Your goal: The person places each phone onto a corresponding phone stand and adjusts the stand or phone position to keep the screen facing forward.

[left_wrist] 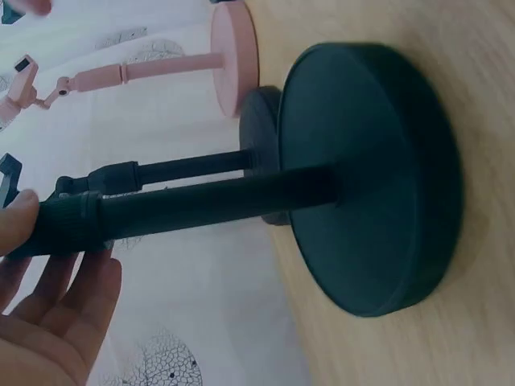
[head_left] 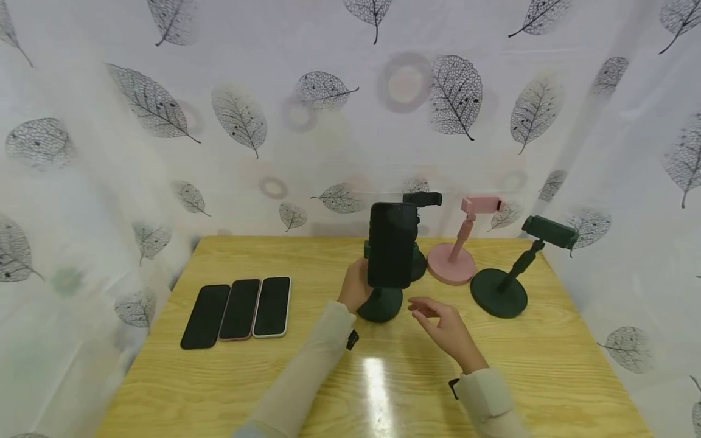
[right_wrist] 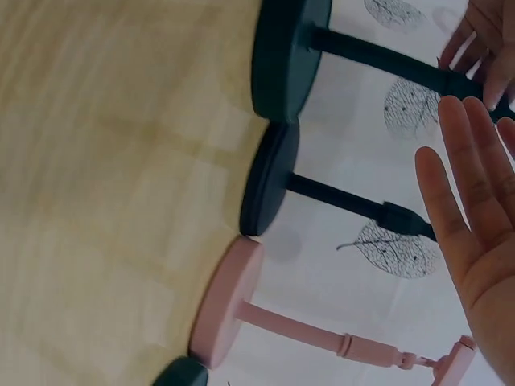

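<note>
In the head view a dark smartphone stands upright in the holder of a dark green phone stand. My left hand grips the upper part of that stand's post, thumb on one side and fingers curled round the other, as the left wrist view shows at the ribbed collar. The stand's round base sits on the table. To the right of the stand, my right hand hovers with nothing in it; in the right wrist view its fingers are extended.
Behind and to the right are a black phone stand, a pink one and another dark green one, their holders without phones. Three phones lie side by side at the left of the wooden table. A leaf-patterned curtain hangs behind.
</note>
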A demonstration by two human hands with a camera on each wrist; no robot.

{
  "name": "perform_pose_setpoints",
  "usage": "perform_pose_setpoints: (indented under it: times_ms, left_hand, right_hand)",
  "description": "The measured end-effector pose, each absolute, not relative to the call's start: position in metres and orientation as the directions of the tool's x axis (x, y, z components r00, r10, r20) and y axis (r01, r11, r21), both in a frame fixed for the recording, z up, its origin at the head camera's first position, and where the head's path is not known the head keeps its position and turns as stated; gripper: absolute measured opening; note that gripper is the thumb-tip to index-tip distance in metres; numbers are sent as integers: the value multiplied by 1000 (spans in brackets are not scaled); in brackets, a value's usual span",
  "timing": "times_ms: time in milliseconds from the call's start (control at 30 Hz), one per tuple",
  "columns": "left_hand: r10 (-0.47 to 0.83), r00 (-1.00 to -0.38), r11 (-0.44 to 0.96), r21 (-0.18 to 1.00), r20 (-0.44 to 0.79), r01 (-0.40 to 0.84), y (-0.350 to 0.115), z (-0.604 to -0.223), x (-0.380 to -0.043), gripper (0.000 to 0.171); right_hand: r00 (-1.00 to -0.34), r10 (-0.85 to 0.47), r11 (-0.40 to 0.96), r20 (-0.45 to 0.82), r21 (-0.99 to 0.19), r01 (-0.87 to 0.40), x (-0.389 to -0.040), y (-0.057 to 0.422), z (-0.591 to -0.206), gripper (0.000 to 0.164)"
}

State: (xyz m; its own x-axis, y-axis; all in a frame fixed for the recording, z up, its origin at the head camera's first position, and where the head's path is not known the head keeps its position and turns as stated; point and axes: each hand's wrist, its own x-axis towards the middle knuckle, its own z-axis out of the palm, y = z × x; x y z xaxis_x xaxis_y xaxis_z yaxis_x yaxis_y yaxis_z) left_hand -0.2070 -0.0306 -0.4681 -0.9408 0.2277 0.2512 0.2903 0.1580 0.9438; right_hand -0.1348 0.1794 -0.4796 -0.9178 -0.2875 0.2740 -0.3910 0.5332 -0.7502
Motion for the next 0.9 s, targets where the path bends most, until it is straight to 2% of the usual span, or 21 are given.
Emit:
perform_pose_setpoints:
  times_ms: [33,100,200,333,467,600,767,867,900]
  left_hand:
    - [231,-937,195,931,263,309,-32,-468,-209,17]
    - [226,-922,361,852,315,380,-35,-467,-212,17]
    - [231,-916,415,818,328,397,-41,-465,-215,15]
    - [179,-919,487,780,352,394,-54,-465,-223,20]
    - [119,-910,497,770,397,400,-71,-469,-237,13]
    - [95,-923,493,788,373,369,-87,-471,-251,12]
    - [83,-948,476,824,307,308,-99,-467,-272,19]
    - [106,-951,414,857,290,307,-108,-472,-289,25]
    - [120,-940,375,863,318,339,-112,-483,-301,30]
  right_hand:
    - [-918,-294,533,266,-752,-388,-133,177,-482,24]
    - [-923,-300,528,242,-764,-371,-129,173,-487,24]
    - [-931,-301,511,206,-790,-340,-124,168,-493,24]
    - [-927,-309,483,213,-804,-346,-122,165,-497,24]
    - [-922,-307,476,238,-800,-365,-121,166,-498,23]
    - [-929,-303,491,214,-801,-344,-113,163,-476,23]
    - [-935,-302,501,184,-804,-320,-108,160,-459,23]
    - [-934,-304,497,189,-805,-325,-109,160,-460,23]
    - [-932,-304,494,194,-804,-329,-109,160,-460,23]
